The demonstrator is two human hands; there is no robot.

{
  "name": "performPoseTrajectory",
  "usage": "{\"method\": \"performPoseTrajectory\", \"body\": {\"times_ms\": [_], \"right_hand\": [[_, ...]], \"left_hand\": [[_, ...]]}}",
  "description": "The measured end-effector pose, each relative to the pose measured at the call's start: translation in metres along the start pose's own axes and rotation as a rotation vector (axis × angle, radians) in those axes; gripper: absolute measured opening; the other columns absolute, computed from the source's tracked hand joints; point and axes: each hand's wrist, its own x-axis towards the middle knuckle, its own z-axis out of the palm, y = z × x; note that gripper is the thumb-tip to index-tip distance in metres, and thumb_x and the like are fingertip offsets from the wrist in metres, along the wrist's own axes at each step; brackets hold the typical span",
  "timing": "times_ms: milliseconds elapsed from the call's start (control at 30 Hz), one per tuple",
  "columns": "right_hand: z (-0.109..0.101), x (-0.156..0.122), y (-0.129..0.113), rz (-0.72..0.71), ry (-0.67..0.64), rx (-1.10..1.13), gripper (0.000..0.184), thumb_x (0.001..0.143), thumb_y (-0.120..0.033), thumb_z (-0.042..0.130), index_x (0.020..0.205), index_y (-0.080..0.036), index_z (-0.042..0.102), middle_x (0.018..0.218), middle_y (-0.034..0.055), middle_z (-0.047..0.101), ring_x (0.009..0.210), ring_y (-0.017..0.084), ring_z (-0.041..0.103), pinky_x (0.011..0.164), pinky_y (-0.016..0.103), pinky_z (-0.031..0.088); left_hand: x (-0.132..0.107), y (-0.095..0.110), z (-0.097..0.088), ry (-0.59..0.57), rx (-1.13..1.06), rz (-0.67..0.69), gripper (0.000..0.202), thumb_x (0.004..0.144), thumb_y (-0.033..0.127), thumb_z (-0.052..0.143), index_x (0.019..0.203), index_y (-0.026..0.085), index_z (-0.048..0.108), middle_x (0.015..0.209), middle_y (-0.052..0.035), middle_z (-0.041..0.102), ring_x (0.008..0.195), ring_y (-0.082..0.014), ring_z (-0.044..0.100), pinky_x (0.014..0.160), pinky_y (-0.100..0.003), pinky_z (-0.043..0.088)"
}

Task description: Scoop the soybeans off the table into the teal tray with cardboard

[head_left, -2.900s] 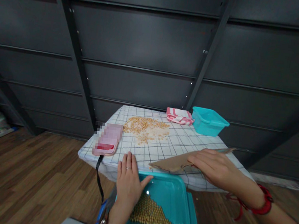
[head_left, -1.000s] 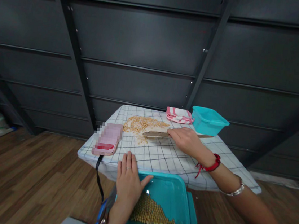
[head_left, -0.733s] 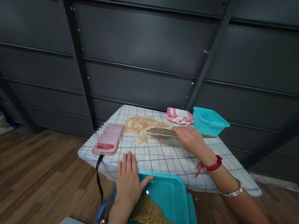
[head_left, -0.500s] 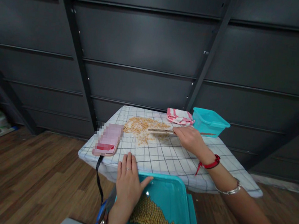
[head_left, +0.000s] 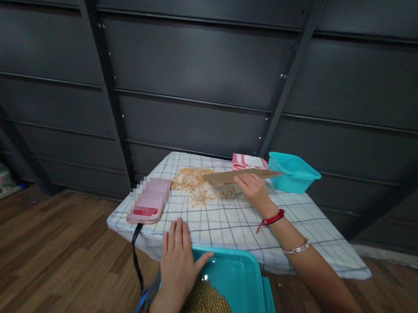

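Currently, right hand (head_left: 253, 189) grips cardboard (head_left: 225, 178) by beans (head_left: 190, 177); left hand (head_left: 178, 269), flat, thumb spread, rests on tub (head_left: 242, 275) edge.

There are two hands (head_left: 178, 269) (head_left: 253, 188), two tubs (head_left: 234, 276) (head_left: 292, 183), two bean piles (head_left: 213, 307) (head_left: 191, 178), one cardboard piece (head_left: 223, 178) and one towel (head_left: 245, 160).

This seems to be a plain indoor room (which kind, I cannot tell), with dark panelled wall (head_left: 200, 66), wood-look floor (head_left: 69, 241) and cloth-covered tabletop (head_left: 310, 227).
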Motion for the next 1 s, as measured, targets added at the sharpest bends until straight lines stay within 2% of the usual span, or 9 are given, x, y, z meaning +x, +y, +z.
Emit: {"method": "performPoseTrajectory", "body": {"times_ms": [267,467,700,833,1000], "right_hand": [[0.006,0.002,-0.011,-0.009,-0.028,0.045,0.026,0.088,-0.010,0.035,0.088,-0.015,0.061,0.079,0.0066,0.064,0.072,0.015,0.054,0.065,0.029,0.037],[-0.002,-0.004,0.001,-0.007,-0.015,0.065,0.029,0.087,-0.008,0.033,0.088,-0.016,0.061,0.079,0.0059,0.065,0.074,0.015,0.055,0.068,0.030,0.039],[0.005,0.001,-0.001,0.032,0.006,0.053,0.028,0.087,-0.008,0.034,0.090,-0.013,0.061,0.081,0.0089,0.065,0.075,0.017,0.056,0.066,0.030,0.040],[-0.002,0.001,-0.004,-0.016,-0.008,0.081,0.025,0.087,-0.010,0.037,0.087,-0.015,0.061,0.080,0.0068,0.065,0.074,0.016,0.056,0.066,0.029,0.041],[-0.013,-0.006,0.006,-0.037,0.014,0.115,0.028,0.087,-0.009,0.035,0.086,-0.016,0.061,0.076,0.0052,0.065,0.073,0.015,0.057,0.068,0.030,0.042]], "left_hand": [[0.000,0.004,0.005,-0.005,0.019,-0.001,0.089,0.074,0.071,0.018,0.121,0.001,0.045,0.126,-0.0233,0.049,0.120,-0.0326,0.039,0.098,-0.050,0.029],[0.001,0.004,0.005,-0.022,0.004,-0.002,0.090,0.074,0.071,0.020,0.124,0.000,0.042,0.126,-0.0244,0.048,0.120,-0.0337,0.039,0.098,-0.052,0.030],[0.001,0.004,0.004,-0.003,0.011,0.005,0.088,0.075,0.070,0.022,0.124,0.000,0.041,0.126,-0.0233,0.048,0.121,-0.0330,0.038,0.098,-0.050,0.031],[0.002,0.005,0.003,0.007,0.021,0.009,0.087,0.075,0.070,0.023,0.124,0.002,0.042,0.126,-0.0221,0.049,0.121,-0.0322,0.038,0.098,-0.049,0.030],[0.002,0.006,0.004,0.035,0.024,0.033,0.087,0.075,0.070,0.025,0.123,-0.001,0.042,0.125,-0.0239,0.049,0.120,-0.0337,0.038,0.096,-0.051,0.032]]}}
